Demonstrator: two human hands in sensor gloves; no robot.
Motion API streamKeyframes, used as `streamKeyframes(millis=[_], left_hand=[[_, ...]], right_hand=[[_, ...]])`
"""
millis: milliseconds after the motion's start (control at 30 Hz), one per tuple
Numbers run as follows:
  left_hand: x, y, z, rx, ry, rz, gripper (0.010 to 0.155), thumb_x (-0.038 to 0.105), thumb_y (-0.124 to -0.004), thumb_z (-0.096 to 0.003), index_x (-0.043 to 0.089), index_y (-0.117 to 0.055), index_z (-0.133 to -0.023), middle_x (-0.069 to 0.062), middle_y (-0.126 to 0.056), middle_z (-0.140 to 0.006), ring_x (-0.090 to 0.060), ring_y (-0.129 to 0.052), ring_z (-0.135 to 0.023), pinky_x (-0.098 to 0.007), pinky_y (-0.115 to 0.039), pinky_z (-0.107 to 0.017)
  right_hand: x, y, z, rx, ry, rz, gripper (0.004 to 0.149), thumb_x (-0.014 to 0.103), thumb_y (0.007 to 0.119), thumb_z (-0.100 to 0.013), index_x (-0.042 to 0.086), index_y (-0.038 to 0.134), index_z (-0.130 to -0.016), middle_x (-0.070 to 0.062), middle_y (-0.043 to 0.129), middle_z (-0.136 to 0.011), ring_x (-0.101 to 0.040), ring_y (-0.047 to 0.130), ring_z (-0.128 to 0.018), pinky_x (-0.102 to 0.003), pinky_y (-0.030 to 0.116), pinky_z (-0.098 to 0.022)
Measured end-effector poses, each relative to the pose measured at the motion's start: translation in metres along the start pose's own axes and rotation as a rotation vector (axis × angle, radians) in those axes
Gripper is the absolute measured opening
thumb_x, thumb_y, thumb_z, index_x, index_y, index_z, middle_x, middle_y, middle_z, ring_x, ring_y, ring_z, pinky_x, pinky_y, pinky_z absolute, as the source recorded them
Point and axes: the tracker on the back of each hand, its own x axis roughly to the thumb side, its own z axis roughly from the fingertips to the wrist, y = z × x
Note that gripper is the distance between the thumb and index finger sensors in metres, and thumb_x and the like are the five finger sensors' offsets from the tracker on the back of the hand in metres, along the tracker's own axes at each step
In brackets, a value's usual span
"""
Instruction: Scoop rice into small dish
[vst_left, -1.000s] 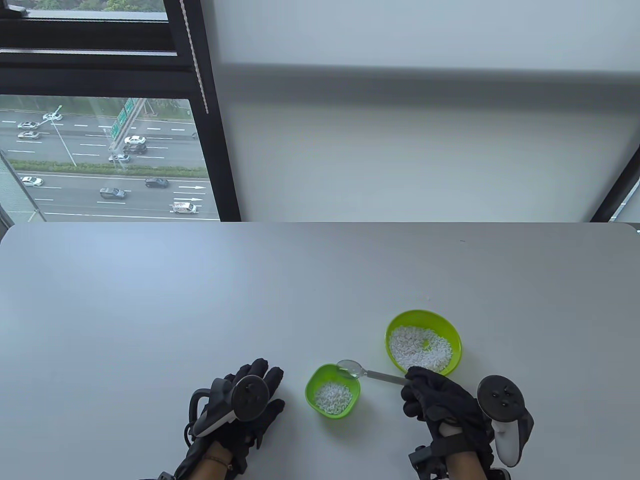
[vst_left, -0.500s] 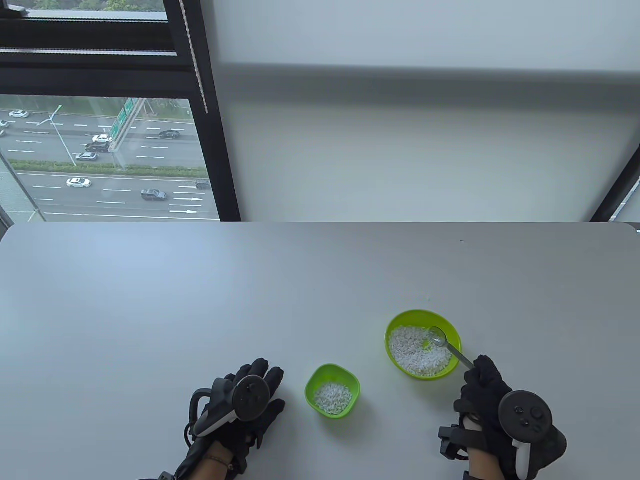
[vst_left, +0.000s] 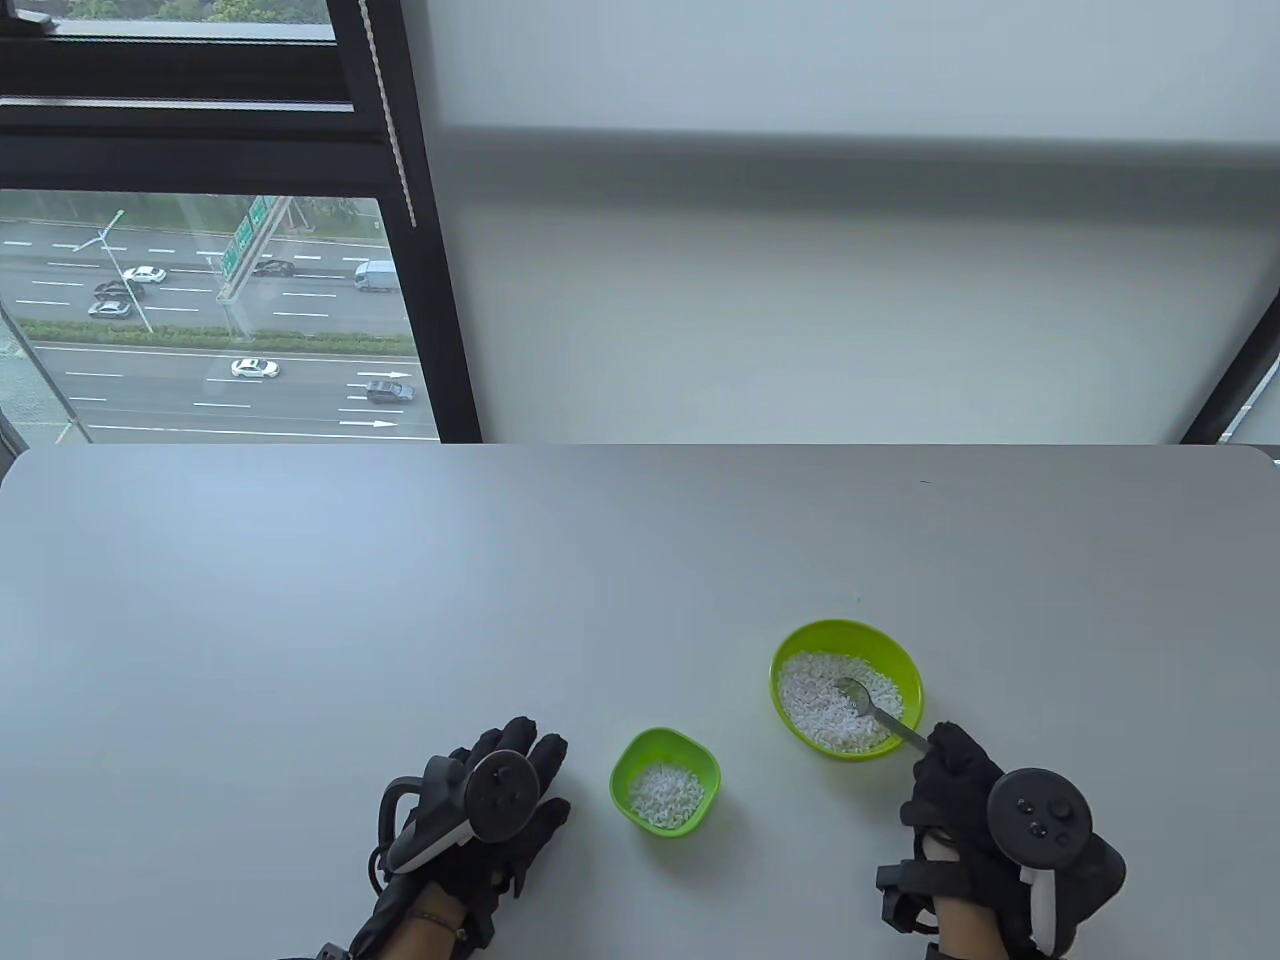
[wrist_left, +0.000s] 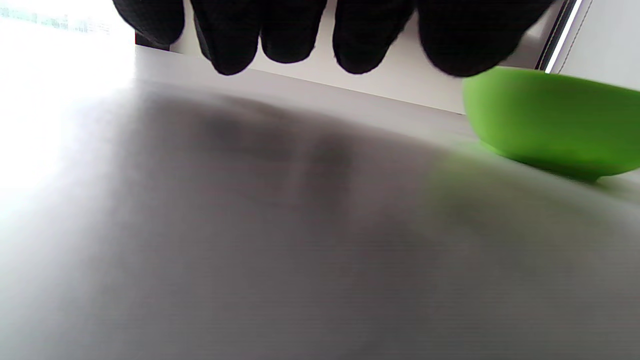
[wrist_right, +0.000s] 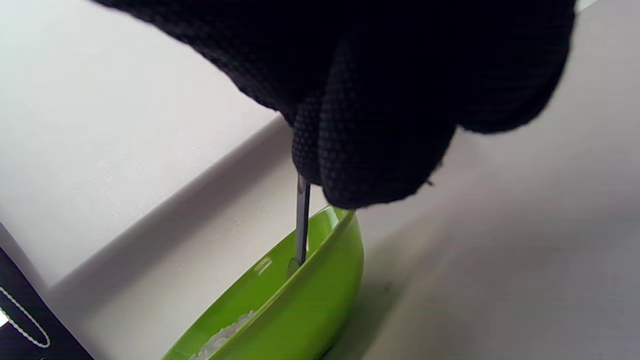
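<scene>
Both hands apart: right hand (vst_left: 955, 790) grips spoon (vst_left: 878, 708) (in rice bowl (vst_left: 898, 660)), left hand (vst_left: 500, 800) flat

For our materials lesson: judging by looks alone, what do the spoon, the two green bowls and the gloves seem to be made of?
Spoon: probably metal, with a thin grey handle that shines.
Large bowl and small dish: likely glossy plastic, in uniform lime green with smooth highlights on the wall.
Gloves, seen on the right hand: knitted black fabric, matte, the weave plain in the right wrist view.
</scene>
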Motion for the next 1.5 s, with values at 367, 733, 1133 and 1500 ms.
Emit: streamKeyframes(millis=[367,733,1133,1500], left_hand=[[0.000,0.000,0.000,-0.002,0.001,0.001,0.070,0.059,-0.070,-0.0472,0.031,-0.061,-0.110,-0.010,-0.056,-0.122,-0.041,-0.068,-0.106,-0.060,-0.057,-0.073],[-0.001,0.000,-0.001,-0.002,0.001,0.004,0.070,0.059,-0.070,-0.0472,0.031,-0.061,-0.110,-0.010,-0.056,-0.122,-0.041,-0.068,-0.106,-0.060,-0.057,-0.074],[-0.001,0.000,-0.001,-0.007,0.002,0.008,0.070,0.059,-0.070,-0.0473,0.031,-0.061,-0.110,-0.010,-0.055,-0.122,-0.041,-0.068,-0.107,-0.060,-0.057,-0.073],[-0.001,-0.001,-0.001,-0.007,0.001,0.005,0.070,0.059,-0.070,-0.0472,0.031,-0.061,-0.110,-0.010,-0.056,-0.122,-0.041,-0.068,-0.106,-0.060,-0.057,-0.074]], right_hand=[[-0.029,0.019,-0.010,0.266,0.246,-0.361,0.045,0.032,0.080,-0.050,0.004,0.084,-0.085,-0.007,0.104,-0.061,-0.013,0.109,-0.034,-0.037,0.091,-0.033],[-0.045,0.011,-0.015,0.213,0.325,-0.441,0.046,0.032,0.077,-0.051,0.006,0.082,-0.088,-0.007,0.102,-0.064,-0.013,0.106,-0.038,-0.038,0.089,-0.036],[-0.043,0.013,-0.013,0.260,0.318,-0.483,0.046,0.033,0.076,-0.052,0.007,0.080,-0.090,-0.006,0.101,-0.065,-0.012,0.106,-0.040,-0.037,0.089,-0.038],[-0.017,0.016,-0.005,0.365,0.194,-0.484,0.046,0.033,0.077,-0.052,0.006,0.081,-0.089,-0.006,0.101,-0.065,-0.012,0.106,-0.039,-0.037,0.089,-0.037]])
